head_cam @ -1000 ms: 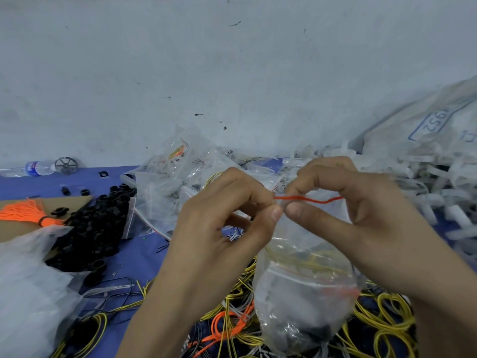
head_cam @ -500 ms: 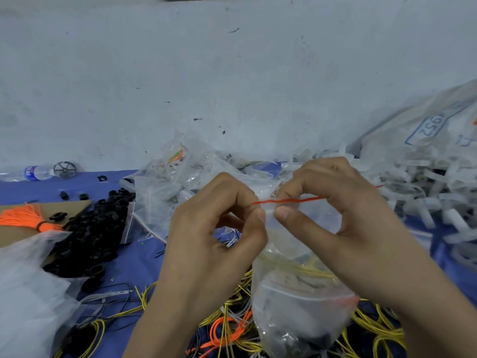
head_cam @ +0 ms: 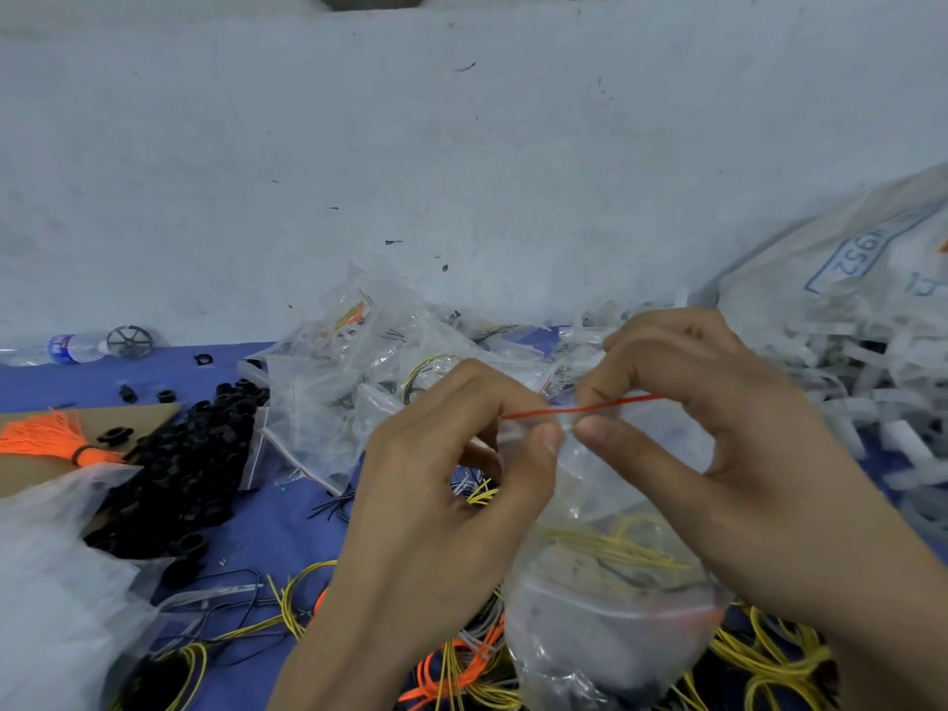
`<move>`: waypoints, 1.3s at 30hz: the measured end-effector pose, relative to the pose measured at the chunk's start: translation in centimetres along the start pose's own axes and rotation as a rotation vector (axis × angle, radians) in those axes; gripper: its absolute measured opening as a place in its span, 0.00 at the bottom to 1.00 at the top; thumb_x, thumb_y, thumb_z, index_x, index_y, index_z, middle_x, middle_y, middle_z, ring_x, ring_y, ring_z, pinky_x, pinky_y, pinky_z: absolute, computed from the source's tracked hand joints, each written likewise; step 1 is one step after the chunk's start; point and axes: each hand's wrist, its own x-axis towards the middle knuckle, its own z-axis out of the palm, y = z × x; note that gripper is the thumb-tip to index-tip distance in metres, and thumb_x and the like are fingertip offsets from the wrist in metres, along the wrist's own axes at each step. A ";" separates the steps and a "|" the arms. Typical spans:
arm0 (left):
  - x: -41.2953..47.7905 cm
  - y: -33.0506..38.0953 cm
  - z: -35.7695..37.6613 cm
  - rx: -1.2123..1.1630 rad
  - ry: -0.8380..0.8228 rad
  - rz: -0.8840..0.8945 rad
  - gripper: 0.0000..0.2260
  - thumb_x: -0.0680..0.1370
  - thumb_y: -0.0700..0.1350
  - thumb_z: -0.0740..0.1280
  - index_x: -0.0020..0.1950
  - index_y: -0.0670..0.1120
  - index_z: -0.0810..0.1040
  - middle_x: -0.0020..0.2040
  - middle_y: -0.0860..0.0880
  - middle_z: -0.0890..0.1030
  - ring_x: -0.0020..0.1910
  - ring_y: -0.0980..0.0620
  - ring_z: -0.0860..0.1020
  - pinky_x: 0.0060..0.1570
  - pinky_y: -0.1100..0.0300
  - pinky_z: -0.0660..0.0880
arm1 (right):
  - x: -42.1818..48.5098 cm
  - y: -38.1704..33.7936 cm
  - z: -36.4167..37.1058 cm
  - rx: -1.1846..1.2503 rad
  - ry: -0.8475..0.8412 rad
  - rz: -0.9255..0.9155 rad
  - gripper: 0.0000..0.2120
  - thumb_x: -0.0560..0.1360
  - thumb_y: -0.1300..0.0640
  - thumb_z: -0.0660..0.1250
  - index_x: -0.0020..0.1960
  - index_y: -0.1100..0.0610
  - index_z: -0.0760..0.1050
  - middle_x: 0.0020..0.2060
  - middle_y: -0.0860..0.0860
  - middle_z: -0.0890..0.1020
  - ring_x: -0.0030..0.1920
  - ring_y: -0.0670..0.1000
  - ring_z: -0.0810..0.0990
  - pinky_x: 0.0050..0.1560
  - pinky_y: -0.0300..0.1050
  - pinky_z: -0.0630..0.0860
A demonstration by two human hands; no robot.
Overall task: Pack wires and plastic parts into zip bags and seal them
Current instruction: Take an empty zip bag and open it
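A clear zip bag (head_cam: 610, 582) hangs in front of me, with yellow wires and dark parts inside. Its red zip strip (head_cam: 579, 409) runs across the top. My left hand (head_cam: 451, 484) pinches the left end of the strip between thumb and forefinger. My right hand (head_cam: 718, 443) pinches the strip just right of that, thumb under and fingers over. Both hands hold the bag above loose yellow wires (head_cam: 769, 659) and orange wires (head_cam: 451, 674) on the blue table.
A heap of black plastic parts (head_cam: 179, 469) lies at left beside an orange tassel (head_cam: 41, 433) on cardboard. Filled zip bags (head_cam: 359, 382) pile up behind the hands. White plastic pieces (head_cam: 882, 382) and a large sack (head_cam: 851, 269) sit at right. A water bottle (head_cam: 61, 348) lies by the wall.
Both hands have shifted slightly left along the red strip while keeping their pinch; more of the strip now shows to the right of my right fingers.
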 end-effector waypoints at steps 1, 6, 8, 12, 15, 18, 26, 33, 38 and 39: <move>0.0 0.1 0.1 0.016 -0.001 0.010 0.06 0.75 0.47 0.63 0.41 0.48 0.77 0.37 0.53 0.75 0.36 0.54 0.75 0.35 0.64 0.72 | 0.0 -0.1 0.1 -0.003 0.004 -0.009 0.05 0.71 0.47 0.60 0.40 0.45 0.73 0.40 0.38 0.76 0.53 0.43 0.71 0.59 0.53 0.68; 0.0 0.1 -0.1 0.066 0.036 0.015 0.06 0.73 0.46 0.63 0.38 0.47 0.76 0.35 0.52 0.75 0.36 0.53 0.74 0.35 0.63 0.70 | -0.2 0.2 -0.3 -0.019 0.005 0.030 0.05 0.70 0.44 0.60 0.39 0.42 0.72 0.44 0.40 0.76 0.53 0.39 0.71 0.61 0.58 0.67; 0.0 0.1 0.0 0.042 0.025 -0.004 0.07 0.73 0.47 0.63 0.38 0.46 0.75 0.35 0.52 0.74 0.35 0.53 0.74 0.35 0.64 0.69 | -0.1 0.2 -0.4 -0.034 -0.008 0.014 0.06 0.71 0.46 0.59 0.39 0.45 0.73 0.42 0.40 0.76 0.52 0.40 0.71 0.58 0.54 0.68; 0.0 0.1 0.1 0.026 0.011 -0.004 0.08 0.73 0.48 0.64 0.38 0.45 0.77 0.35 0.51 0.75 0.35 0.53 0.74 0.35 0.64 0.69 | 0.0 -0.3 0.4 -0.083 0.001 -0.020 0.06 0.70 0.47 0.60 0.40 0.46 0.74 0.41 0.36 0.75 0.53 0.37 0.69 0.62 0.60 0.66; 0.1 0.0 -0.2 0.057 0.025 0.015 0.07 0.73 0.47 0.64 0.37 0.46 0.76 0.35 0.52 0.75 0.35 0.55 0.74 0.36 0.66 0.68 | -0.1 -0.1 0.2 -0.083 0.000 0.025 0.07 0.69 0.45 0.59 0.39 0.45 0.74 0.45 0.37 0.76 0.55 0.34 0.67 0.64 0.66 0.63; 0.1 0.0 -0.1 0.042 0.029 -0.002 0.06 0.72 0.47 0.64 0.36 0.47 0.75 0.35 0.51 0.75 0.35 0.53 0.74 0.35 0.63 0.69 | -0.2 0.0 -0.2 -0.085 -0.006 0.031 0.08 0.70 0.46 0.59 0.40 0.47 0.75 0.44 0.38 0.75 0.54 0.36 0.68 0.63 0.63 0.65; 0.1 -0.1 -0.4 0.042 0.026 0.000 0.03 0.72 0.47 0.66 0.38 0.50 0.76 0.36 0.54 0.76 0.36 0.55 0.76 0.37 0.68 0.69 | -0.1 0.1 0.0 -0.124 0.012 0.039 0.06 0.70 0.44 0.59 0.40 0.44 0.74 0.44 0.37 0.76 0.55 0.34 0.67 0.64 0.67 0.63; 0.1 -0.3 -0.4 0.005 0.059 -0.057 0.04 0.70 0.50 0.68 0.39 0.51 0.79 0.36 0.53 0.77 0.37 0.54 0.76 0.36 0.67 0.70 | 0.1 -0.2 0.7 -0.216 0.030 0.010 0.08 0.71 0.48 0.59 0.40 0.49 0.74 0.40 0.37 0.73 0.51 0.39 0.66 0.61 0.70 0.64; 0.2 -0.4 -0.4 0.035 0.082 -0.049 0.04 0.69 0.50 0.71 0.37 0.51 0.79 0.36 0.52 0.78 0.36 0.53 0.77 0.36 0.65 0.72 | -0.1 0.3 0.2 -0.227 0.021 0.049 0.08 0.71 0.44 0.58 0.40 0.46 0.74 0.41 0.35 0.74 0.53 0.39 0.66 0.63 0.71 0.60; 0.2 -0.3 -0.3 0.042 0.079 -0.046 0.04 0.70 0.50 0.69 0.37 0.52 0.79 0.36 0.52 0.78 0.36 0.54 0.77 0.36 0.65 0.72 | -0.2 0.4 0.1 -0.237 0.024 0.053 0.09 0.71 0.45 0.58 0.40 0.46 0.74 0.41 0.35 0.74 0.53 0.39 0.65 0.63 0.71 0.60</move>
